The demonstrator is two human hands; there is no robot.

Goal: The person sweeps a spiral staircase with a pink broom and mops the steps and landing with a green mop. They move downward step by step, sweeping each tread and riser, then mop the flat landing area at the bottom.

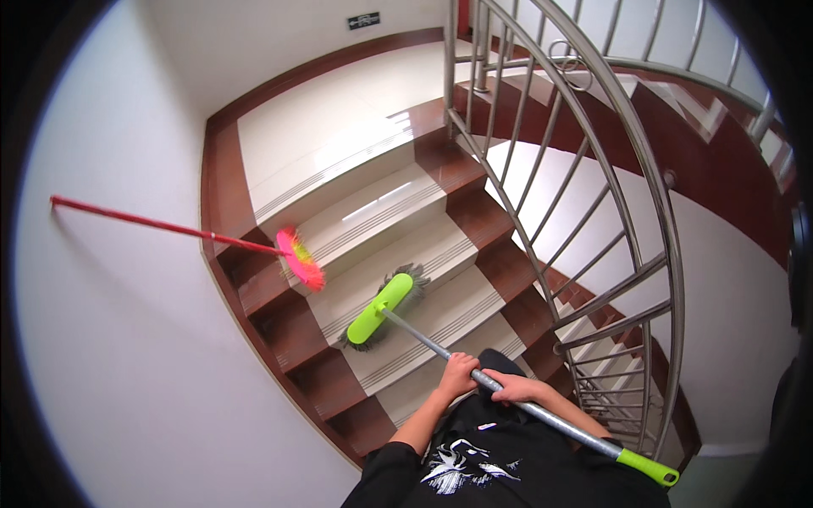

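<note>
Both my hands grip the grey metal pole (419,338) of a mop. My left hand (458,374) is closed around it farther down, towards the head. Just behind it, my right hand (513,387) holds a higher part of the pole. A lime-green grip (648,468) caps the pole's upper end at my right side. The flat lime-green mop head (381,309), fringed with grey strands, rests across a stair tread. Up and left of it, a broom with pink, yellow and red bristles (306,263) stands on a step, its red handle (159,223) leaning against the wall.
Cream and brown tiled stairs (381,254) rise to a landing (330,120). A metal railing (565,108) curves along the right, with another flight (610,355) beyond it. On the left is a white wall (114,330). A dark sign (363,21) is mounted above the landing.
</note>
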